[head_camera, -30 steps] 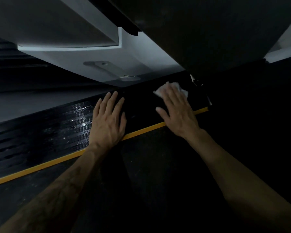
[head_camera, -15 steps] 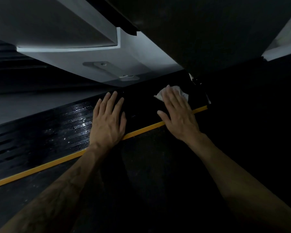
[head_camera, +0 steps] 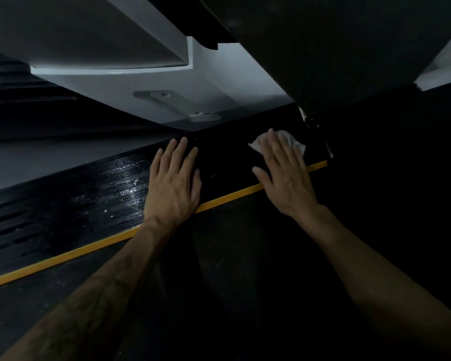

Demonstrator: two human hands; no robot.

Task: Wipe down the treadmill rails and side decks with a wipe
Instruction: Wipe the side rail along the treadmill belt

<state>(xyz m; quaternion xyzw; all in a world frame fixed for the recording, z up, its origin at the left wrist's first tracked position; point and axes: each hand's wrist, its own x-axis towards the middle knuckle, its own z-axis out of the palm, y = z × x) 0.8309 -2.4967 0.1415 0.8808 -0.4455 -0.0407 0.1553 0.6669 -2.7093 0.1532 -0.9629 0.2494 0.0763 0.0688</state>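
Wipe [head_camera: 284, 142], white and crumpled, flat on the black side deck [head_camera: 227, 162] near its far end, pressed under the straight fingers of the right hand [head_camera: 284, 178]; edges of the wipe peeking out past the fingertips and on the thumb side. Right grip spread, palm down, thumb out to the side, heel of the hand over the yellow stripe [head_camera: 89, 250]. Left hand [head_camera: 173, 186] flat on the same deck, well apart from the wipe, fingers straight and close together, holding nothing, wrist crossing the stripe. Stripe running along the near edge of the deck, from lower left up to a cut end just beyond the right hand. Left of the left hand, ribbed black surface [head_camera: 76, 199], glossy, wet-looking, flecked with pale specks. Beyond the deck, pale grey housing [head_camera: 146, 89] overhanging close above, with a flat bracket [head_camera: 177, 105] on its underside. Dark panel [head_camera: 336, 48] looming over the far end, leaving little room ahead of the wipe. Dark belt [head_camera: 232, 282] on the near side of the stripe, under both forearms.
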